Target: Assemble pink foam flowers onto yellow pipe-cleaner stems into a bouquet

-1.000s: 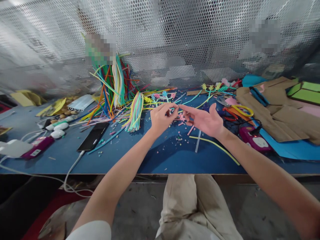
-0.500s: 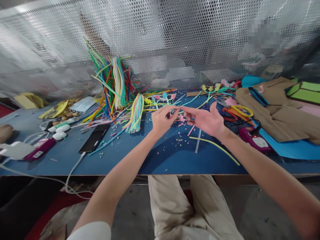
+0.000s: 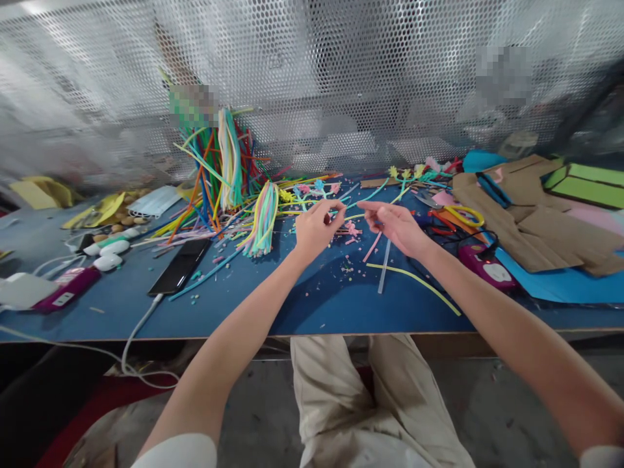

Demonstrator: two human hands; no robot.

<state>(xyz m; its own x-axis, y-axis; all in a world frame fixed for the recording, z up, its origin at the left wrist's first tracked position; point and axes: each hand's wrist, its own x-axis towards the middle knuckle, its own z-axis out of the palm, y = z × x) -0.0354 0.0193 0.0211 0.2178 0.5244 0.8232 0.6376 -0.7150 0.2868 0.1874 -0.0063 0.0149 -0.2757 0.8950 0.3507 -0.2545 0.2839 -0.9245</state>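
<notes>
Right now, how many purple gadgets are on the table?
2. The left gadget lies by the white box near the front edge; the right gadget lies beside the cardboard. Others may hide under the clutter.

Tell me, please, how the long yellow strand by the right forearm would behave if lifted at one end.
The yellow strand is thin and lies curved, so it probably droops. That slimness suggests little weight.

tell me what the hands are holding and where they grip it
A thin fuzzy wire, it seems: the left hand pinches one end in its fingers, the right hand the other. Its colour cannot be told.
</notes>
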